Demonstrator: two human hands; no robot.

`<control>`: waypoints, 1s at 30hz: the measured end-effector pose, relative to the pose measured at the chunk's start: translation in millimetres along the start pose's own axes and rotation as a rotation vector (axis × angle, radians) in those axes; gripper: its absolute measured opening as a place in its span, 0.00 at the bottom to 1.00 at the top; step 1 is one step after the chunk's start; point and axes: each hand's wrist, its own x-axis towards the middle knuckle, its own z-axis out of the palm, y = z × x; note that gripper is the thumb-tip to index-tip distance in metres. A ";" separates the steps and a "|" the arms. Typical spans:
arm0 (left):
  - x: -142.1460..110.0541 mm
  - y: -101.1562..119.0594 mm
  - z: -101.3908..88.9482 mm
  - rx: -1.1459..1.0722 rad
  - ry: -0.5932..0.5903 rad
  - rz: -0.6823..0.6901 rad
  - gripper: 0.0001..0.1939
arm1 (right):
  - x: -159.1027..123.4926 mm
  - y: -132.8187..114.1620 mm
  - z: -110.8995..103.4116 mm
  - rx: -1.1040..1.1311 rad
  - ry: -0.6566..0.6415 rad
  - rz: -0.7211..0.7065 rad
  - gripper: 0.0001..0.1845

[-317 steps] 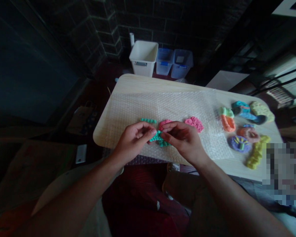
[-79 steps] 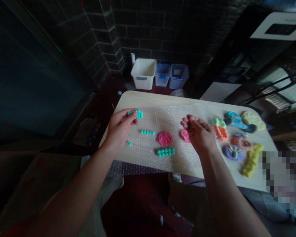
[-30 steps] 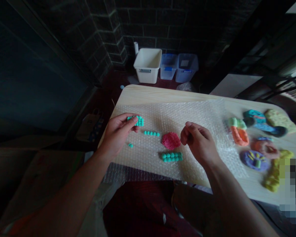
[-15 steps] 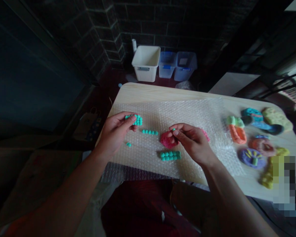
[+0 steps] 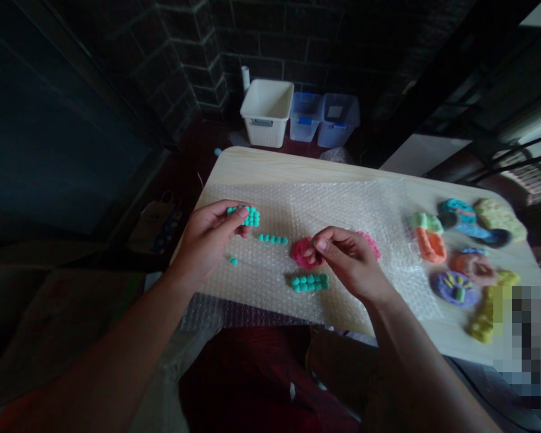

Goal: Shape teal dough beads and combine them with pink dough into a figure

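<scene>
My left hand (image 5: 207, 237) pinches a cluster of teal clay beads (image 5: 247, 214) above the bubble wrap (image 5: 324, 204). My right hand (image 5: 349, 258) is closed in a pinch on a tiny teal clay bit, right over a red clay disc (image 5: 301, 251). A short row of teal beads (image 5: 273, 239) lies between the hands. A double row of teal beads (image 5: 310, 282) lies in front of the red disc. One loose teal bead (image 5: 233, 260) sits by my left wrist. A pink clay piece (image 5: 370, 243) shows behind my right hand.
The bubble wrap covers a light wooden table (image 5: 270, 168). At the right lie several clay figures: an orange-green one (image 5: 426, 237), a blue one (image 5: 462, 218), a purple disc (image 5: 455, 285), a yellow-green strip (image 5: 484, 316). On the floor beyond stand a white bin (image 5: 267, 111) and two blue boxes (image 5: 324, 111).
My right hand has moved left from the pink piece to the red disc, with a small teal bit pinched in it. My left hand has stayed put with its bead cluster.
</scene>
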 end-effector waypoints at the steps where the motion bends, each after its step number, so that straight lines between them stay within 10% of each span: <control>1: 0.1 -0.1 -0.1 0.000 0.001 0.001 0.06 | 0.2 1.0 -0.4 0.004 -0.007 0.001 0.13; 19: -23.2 16.4 22.2 0.716 -0.459 0.099 0.08 | 10.4 5.9 -2.3 0.234 0.055 0.032 0.12; 30: -14.1 25.7 -20.9 0.715 -0.291 0.071 0.11 | 11.2 5.5 -13.5 0.150 0.316 -0.123 0.19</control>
